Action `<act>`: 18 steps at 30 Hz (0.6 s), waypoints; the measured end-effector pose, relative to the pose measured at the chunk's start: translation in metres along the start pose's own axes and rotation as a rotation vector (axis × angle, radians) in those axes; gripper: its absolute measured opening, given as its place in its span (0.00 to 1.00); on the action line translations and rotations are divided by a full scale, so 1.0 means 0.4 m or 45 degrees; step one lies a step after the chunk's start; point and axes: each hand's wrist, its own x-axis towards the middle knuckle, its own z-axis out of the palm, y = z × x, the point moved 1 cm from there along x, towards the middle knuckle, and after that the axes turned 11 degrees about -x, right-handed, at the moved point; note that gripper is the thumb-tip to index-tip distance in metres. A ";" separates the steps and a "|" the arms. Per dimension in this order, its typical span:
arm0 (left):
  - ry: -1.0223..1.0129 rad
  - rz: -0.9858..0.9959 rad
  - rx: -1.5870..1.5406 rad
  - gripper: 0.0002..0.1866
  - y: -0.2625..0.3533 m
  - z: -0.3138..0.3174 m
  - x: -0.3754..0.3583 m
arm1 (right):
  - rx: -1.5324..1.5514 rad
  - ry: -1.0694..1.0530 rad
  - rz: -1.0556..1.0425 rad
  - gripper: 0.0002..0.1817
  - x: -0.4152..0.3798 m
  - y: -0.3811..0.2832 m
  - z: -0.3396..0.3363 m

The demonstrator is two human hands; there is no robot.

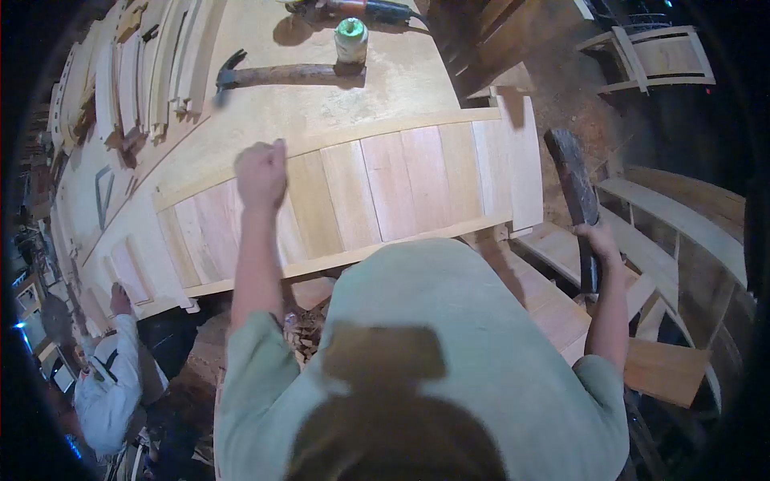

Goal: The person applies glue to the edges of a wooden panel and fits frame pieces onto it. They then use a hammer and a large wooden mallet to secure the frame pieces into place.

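Note:
A slatted wooden panel (pixel 389 188) of pale and pinkish boards between two long rails lies across the workbench in front of me. Over its far rail, toward the left, is my left hand (pixel 263 175), closed like a fist with the thumb side to the right; whatever its fingers may hold is hidden. My right hand (pixel 600 239) is wrapped around a thick, dark wooden club (pixel 571 172), raised off to the right of the panel. At the panel's right end stands a pale crosswise board (pixel 525 164).
On the bench (pixel 409 84) lie a claw hammer (pixel 281 75), a bottle with a green top (pixel 351 42) and a power tool (pixel 361 10). Wood strips (pixel 152 72) are stacked at left. A co-worker's hand (pixel 120 298) touches a small board. Wooden frames (pixel 674 216) stand right.

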 end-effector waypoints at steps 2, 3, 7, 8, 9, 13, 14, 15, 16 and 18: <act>-0.001 -0.014 0.145 0.25 0.063 0.017 0.003 | 0.045 0.080 -0.199 0.27 -0.029 -0.020 0.008; 0.002 -0.015 0.151 0.25 0.063 0.020 0.009 | 0.048 0.077 -0.204 0.27 -0.022 -0.011 0.016; -0.008 -0.051 0.019 0.25 0.032 0.047 0.013 | 0.019 0.061 -0.099 0.30 0.010 0.034 0.027; -0.015 0.000 -0.019 0.25 0.025 0.046 0.006 | -0.014 0.019 -0.104 0.30 0.015 0.036 0.029; -0.038 -0.014 -0.007 0.25 0.019 0.039 -0.012 | -0.021 -0.008 -0.093 0.30 0.004 0.041 0.036; -0.045 -0.070 -0.054 0.25 0.026 0.029 0.024 | 0.121 0.033 -0.133 0.31 -0.017 -0.003 0.025; -0.012 -0.040 -0.041 0.26 0.031 0.034 0.023 | 0.154 0.089 -0.136 0.32 -0.043 -0.002 0.029; -0.083 -0.015 -0.021 0.26 0.051 0.024 0.022 | 0.175 0.128 -0.085 0.32 -0.058 0.008 0.029; -0.154 0.009 0.004 0.27 0.074 0.020 0.025 | 0.089 0.113 -0.059 0.35 -0.044 0.011 0.026; -0.191 0.108 -0.042 0.27 0.102 0.055 0.024 | 0.015 0.110 0.004 0.37 -0.026 0.033 0.027</act>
